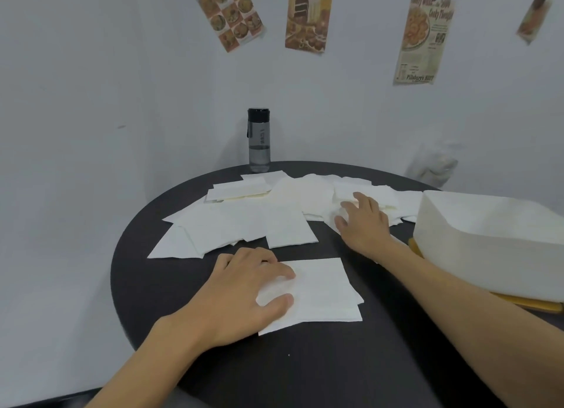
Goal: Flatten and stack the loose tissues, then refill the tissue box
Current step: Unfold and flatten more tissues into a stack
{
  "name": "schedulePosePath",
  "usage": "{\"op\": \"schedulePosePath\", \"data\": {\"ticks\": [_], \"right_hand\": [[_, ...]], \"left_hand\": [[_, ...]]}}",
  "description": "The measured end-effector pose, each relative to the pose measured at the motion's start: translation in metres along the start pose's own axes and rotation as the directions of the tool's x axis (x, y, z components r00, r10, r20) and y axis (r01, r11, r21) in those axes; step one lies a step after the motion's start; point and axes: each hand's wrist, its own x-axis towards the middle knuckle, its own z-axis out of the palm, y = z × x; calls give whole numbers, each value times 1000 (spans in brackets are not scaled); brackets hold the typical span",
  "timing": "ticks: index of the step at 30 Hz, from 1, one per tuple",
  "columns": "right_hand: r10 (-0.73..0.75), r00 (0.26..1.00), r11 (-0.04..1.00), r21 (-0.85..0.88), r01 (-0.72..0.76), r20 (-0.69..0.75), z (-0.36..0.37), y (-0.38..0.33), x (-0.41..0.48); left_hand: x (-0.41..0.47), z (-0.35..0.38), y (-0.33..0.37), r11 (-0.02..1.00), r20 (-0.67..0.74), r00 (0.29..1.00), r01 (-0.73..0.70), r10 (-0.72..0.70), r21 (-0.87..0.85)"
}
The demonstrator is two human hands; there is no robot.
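Black table [305,377]: left hand [241,288] presses tissue stack [326,291], right hand [363,221] touches loose tissues [244,221].

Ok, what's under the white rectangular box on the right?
A flat yellow slab pokes out beneath the white rectangular box along its near edge and left corner. The rest of it, and anything else underneath, is covered by the box.
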Motion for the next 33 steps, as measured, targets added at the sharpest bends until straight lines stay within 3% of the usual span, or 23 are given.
{"op": "schedulePosePath", "data": {"ticks": [4,9,12,15,19,23,27,29,33], "right_hand": [[33,998,999,7,-33,61,3,5,18],[32,999,999,11,-32,-26,2,6,21],[-12,989,999,42,18,-150,1,5,18],[-52,932,977,174,121,-358,-6,-2,12],[-30,843,842,441,310,-537,-28,-18,-1],[-23,863,678,626,385,-505,-54,-37,-25],[-51,893,568,723,394,-447,-63,-51,-47],[-94,912,520,761,388,-400,-63,-55,-54],[-217,919,506,768,393,-328,-58,-58,-60]], "left_hand": [[1,1,-2,1000,8,1000,13,-12,-11],[2,1,-3,1000,15,1000,20,-20,0],[1,1,-3,1000,18,1000,24,-24,-10],[2,1,-3,1000,25,1000,18,-18,-9],[0,1,-3,1000,-5,1000,-5,5,-14],[11,-4,-6,978,-220,973,20,-66,-208],[35,-21,4,884,-461,845,28,-271,-467],[48,-30,11,846,-479,823,3,-305,-533],[61,-36,22,748,-387,865,-21,-319,-663]]}}
